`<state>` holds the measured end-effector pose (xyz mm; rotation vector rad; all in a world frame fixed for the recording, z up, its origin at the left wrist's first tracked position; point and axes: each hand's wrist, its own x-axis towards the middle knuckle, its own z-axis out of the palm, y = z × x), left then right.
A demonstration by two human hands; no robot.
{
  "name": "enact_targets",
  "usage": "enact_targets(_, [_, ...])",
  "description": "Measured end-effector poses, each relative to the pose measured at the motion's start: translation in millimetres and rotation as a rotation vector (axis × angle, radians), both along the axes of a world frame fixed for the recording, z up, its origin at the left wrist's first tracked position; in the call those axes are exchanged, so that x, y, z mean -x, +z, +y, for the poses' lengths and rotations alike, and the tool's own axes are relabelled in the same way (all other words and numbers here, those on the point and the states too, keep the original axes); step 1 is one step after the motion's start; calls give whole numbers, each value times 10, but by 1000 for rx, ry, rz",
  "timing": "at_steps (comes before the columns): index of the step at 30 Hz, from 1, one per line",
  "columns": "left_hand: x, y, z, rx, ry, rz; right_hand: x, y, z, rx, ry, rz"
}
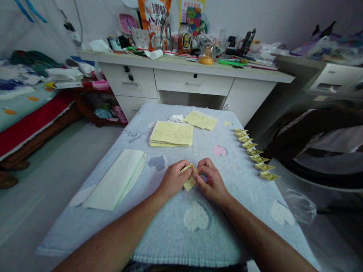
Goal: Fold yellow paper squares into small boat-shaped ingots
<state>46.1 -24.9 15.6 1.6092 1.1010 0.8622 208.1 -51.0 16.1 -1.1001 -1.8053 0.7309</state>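
Between my two hands is a small folded piece of yellow paper (189, 184), held just above the blue cloth. My left hand (176, 176) pinches it from the left, thumb across its face. From the right, my right hand (210, 180) grips its edge between thumb and fingers, the other fingers curled. Beyond my hands lies a stack of yellow sheets (171, 133) with handwriting on the top one. More yellow paper (201, 119) lies behind it to the right. Along the right edge stand several folded yellow paper boats (255, 159) in a row.
A folded pale green sheet (117, 181) lies at left on the cloth-covered table (227, 234). Crumpled white tissue (176, 118) sits behind the stack. Past the table stands a white desk (193, 73) crowded with a jar (185, 39) and other items. A washing machine (331, 81) is at right.
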Motion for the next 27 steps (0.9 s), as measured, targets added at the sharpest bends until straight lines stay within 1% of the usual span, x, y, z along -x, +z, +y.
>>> enact_targets(6, [-9,-6,16,-54,43,91,-15,16,-17,-15,23,-27])
enact_targets(8, [2,-6,22,-24,33,53,-26,53,-24,-4,52,-15])
enact_targets(10, [21,-1,26,19,9,-12,-41,89,-25,10,51,16])
enact_targets(13, [44,11,24,94,-35,-98,-64,96,-10,35,-34,63])
enact_targets(15, [49,16,16,135,-65,-133,-74,64,8,87,-65,81])
enact_targets(19, [38,0,-7,174,-95,-172,-76,-13,39,239,38,71])
enact_targets(21, [36,-12,-14,199,-105,-195,-70,-26,44,260,65,65])
enact_targets(23, [43,-17,-15,210,-117,-211,-62,-22,43,268,62,76])
enact_targets(27, [72,3,-2,177,-110,-215,-49,-13,39,316,55,110])
